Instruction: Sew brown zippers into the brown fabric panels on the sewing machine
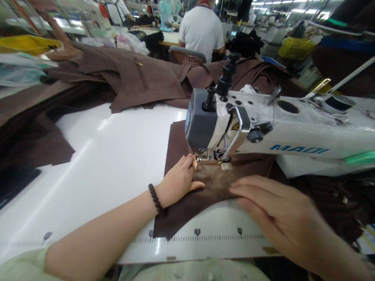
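My left hand (pixel 178 177) lies flat on a dark brown fabric piece (pixel 181 207), its fingertips beside the presser foot and its thumb stretched out. By the fingertips, a zipper (pixel 212 160) runs along the fabric under the sewing machine head (pixel 202 117). A small light-coloured bit (pixel 195 162) shows beside those fingertips. On the right, my slightly blurred right hand (pixel 272 207) has its fingers on the near edge of the same fabric, with the thumb close under them. The needle itself is hard to make out.
Brown fabric pieces (pixel 146 86) are heaped along the back of the white table (pixel 117 164) and down its left side. A measuring scale (pixel 187 237) marks the front edge. More dark fabric (pixel 325 207) lies at the right. A person in a white shirt (pixel 201 31) sits beyond.
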The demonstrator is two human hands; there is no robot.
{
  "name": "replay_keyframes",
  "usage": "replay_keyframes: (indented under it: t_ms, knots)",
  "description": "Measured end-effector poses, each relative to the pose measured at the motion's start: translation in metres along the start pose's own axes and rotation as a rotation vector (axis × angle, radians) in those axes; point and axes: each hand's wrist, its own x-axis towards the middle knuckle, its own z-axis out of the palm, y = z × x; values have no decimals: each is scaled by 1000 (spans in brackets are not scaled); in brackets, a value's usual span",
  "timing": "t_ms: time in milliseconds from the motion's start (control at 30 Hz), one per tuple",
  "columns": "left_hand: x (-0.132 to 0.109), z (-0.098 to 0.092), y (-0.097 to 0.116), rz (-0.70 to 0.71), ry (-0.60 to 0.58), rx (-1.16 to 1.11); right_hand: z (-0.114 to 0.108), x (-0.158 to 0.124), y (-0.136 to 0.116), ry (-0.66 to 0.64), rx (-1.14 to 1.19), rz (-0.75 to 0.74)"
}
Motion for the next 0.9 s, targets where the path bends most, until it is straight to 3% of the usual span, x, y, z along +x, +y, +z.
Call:
replay_keyframes:
  t_ms: [133, 233, 467, 900]
  knots:
    - [1, -1, -1, 17, 5, -20, 77, 11, 2, -99, -147, 104]
    - [1, -1, -3, 31, -3, 3, 106, 19, 14, -167, -97, 135]
    - [1, -1, -5, 35, -3, -5, 110, 13, 15, -143, -25, 174]
    - [2, -3, -6, 36, -4, -20, 113, 15, 10, -172, -109, 196]
